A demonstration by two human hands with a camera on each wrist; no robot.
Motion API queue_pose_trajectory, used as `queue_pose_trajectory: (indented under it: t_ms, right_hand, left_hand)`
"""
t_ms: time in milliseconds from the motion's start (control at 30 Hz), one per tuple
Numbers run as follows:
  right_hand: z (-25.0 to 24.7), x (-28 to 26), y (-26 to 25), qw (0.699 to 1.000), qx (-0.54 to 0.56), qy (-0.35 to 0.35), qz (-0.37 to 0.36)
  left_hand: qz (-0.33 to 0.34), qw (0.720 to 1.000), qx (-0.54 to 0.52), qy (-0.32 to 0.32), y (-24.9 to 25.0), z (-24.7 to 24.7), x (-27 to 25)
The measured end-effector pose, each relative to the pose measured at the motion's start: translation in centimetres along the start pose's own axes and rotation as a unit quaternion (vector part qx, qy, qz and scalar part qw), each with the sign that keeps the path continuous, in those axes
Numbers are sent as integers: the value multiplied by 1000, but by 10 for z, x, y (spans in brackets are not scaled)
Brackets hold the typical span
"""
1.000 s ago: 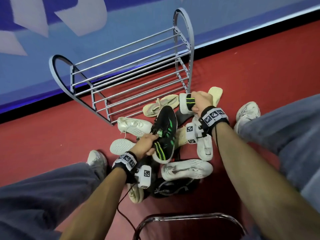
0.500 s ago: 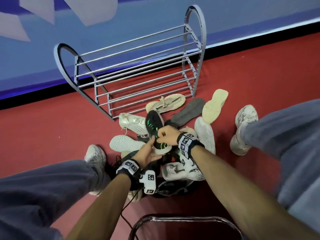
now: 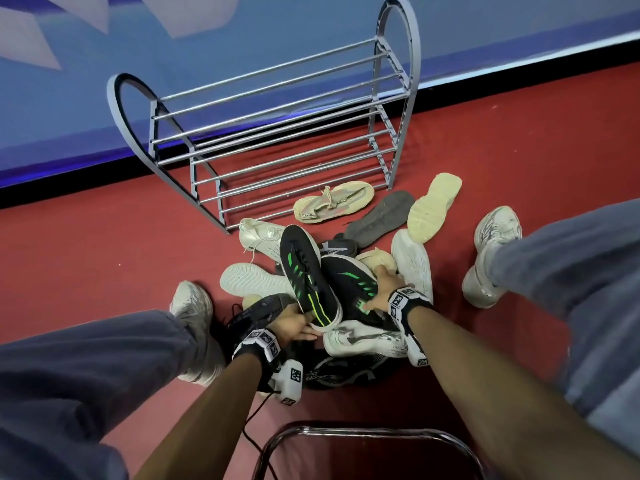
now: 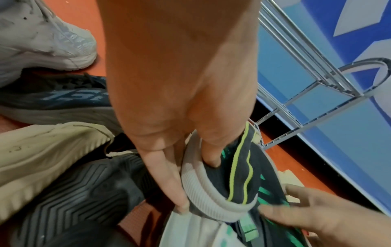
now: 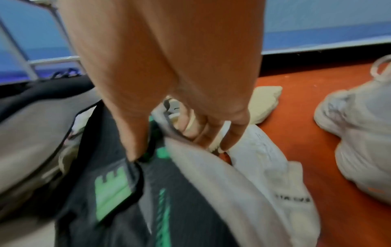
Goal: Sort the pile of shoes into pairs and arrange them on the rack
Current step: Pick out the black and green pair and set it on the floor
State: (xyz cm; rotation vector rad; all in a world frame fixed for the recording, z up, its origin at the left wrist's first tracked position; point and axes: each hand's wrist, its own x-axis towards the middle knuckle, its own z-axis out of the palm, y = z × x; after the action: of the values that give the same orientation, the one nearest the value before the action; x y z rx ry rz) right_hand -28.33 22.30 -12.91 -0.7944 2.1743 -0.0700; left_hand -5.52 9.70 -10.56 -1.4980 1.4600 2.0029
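Note:
A black shoe with green stripes (image 3: 304, 271) lies tilted on top of the pile, toe toward the rack. My left hand (image 3: 294, 327) pinches its heel. In the left wrist view the thumb is inside the collar of this shoe (image 4: 243, 175) and my left hand (image 4: 196, 183) has its fingers under the white sole. Its mate, a second black-and-green shoe (image 3: 349, 285), lies just right of it, and my right hand (image 3: 384, 289) grips it. Seen from the right wrist, my right hand (image 5: 173, 145) has its thumb on the dark upper (image 5: 110, 183) and its fingers curled round the far edge. The grey metal rack (image 3: 277, 133) stands bare behind the pile.
Around the pair lie a beige knit shoe (image 3: 334, 201), a grey upturned sole (image 3: 379, 218), a yellowish sole (image 3: 433, 207), several white shoes (image 3: 412, 265) and a dark shoe (image 3: 346, 372). My own pale sneakers (image 3: 192, 306) flank the pile. A chair frame (image 3: 367, 441) is nearest me.
My right hand left the shoes near the rack, came back to the pile and took hold of the second black-and-green shoe. The left hand kept its shoe by the heel.

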Motion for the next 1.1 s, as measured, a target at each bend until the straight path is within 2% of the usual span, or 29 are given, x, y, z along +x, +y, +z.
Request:
queue_pose_trajectory:
  t_ms: [100, 200, 300, 367, 433, 533, 600, 667, 733, 833, 933, 1100]
  right_hand:
    - [8, 10, 0, 996, 88, 14, -28]
    - [15, 10, 10, 974, 185, 126, -17]
    - [7, 8, 17, 923, 322, 207, 26]
    - [-2, 6, 16, 891, 393, 224, 46]
    - [-4, 11, 12, 888, 409, 206, 47]
    - [4, 18, -6, 907, 410, 94, 15]
    - [8, 15, -19, 931, 364, 40, 10]
    - [12, 14, -23, 950, 307, 47, 13]
    - [17, 11, -19, 954, 295, 55, 8]
    - [31, 25, -3, 942, 324, 81, -31]
    - [30, 34, 7, 919, 385, 67, -59]
    - [34, 38, 12, 925, 367, 52, -80]
  left_hand:
    - [-20, 1000, -10, -20, -10, 1, -3]
    - [-43, 997, -58, -18, -17, 5, -5]
    - [-69, 995, -67, -8, -19, 6, -3]
    - [-71, 997, -6, -8, -18, 5, -2]
    - [-64, 996, 65, -2, -13, 4, -3]
    - [-43, 992, 116, 25, -8, 6, 3]
    - [-12, 988, 141, 60, -9, 4, 12]
    - [15, 985, 145, 92, -11, 2, 18]
    - [32, 987, 118, 106, -12, 2, 20]
    - [50, 992, 35, 111, -15, 5, 21]
    - [76, 992, 9, 104, -15, 4, 21]
    - [92, 987, 27, 127, -6, 3, 25]
